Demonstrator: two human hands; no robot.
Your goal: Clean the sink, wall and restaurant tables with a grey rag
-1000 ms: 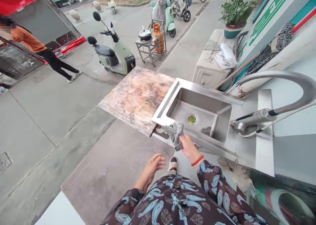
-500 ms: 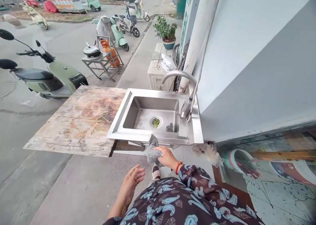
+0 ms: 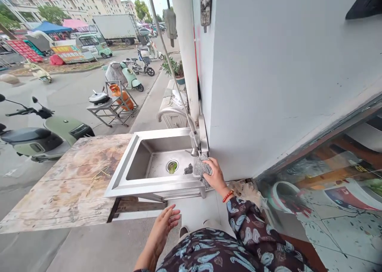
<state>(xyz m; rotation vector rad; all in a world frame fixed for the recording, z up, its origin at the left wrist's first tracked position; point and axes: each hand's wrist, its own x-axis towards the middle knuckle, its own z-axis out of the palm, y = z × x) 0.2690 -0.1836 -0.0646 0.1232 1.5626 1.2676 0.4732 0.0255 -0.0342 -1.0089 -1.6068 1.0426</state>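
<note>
right hand [image 3: 214,175] clamps crumpled grey cloth [image 3: 201,167] by silver rectangular metal sink [image 3: 155,183], left hand [image 3: 162,226] apart, empty. likely cloth-at-rim step; next move calls for clearing curved metal tap [image 3: 194,151].

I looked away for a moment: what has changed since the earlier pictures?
The right hand has carried the grey cloth rightward along the sink to its right end, beside the faucet, keeping hold. The left hand stays empty; the greens stay in the drain.
</note>
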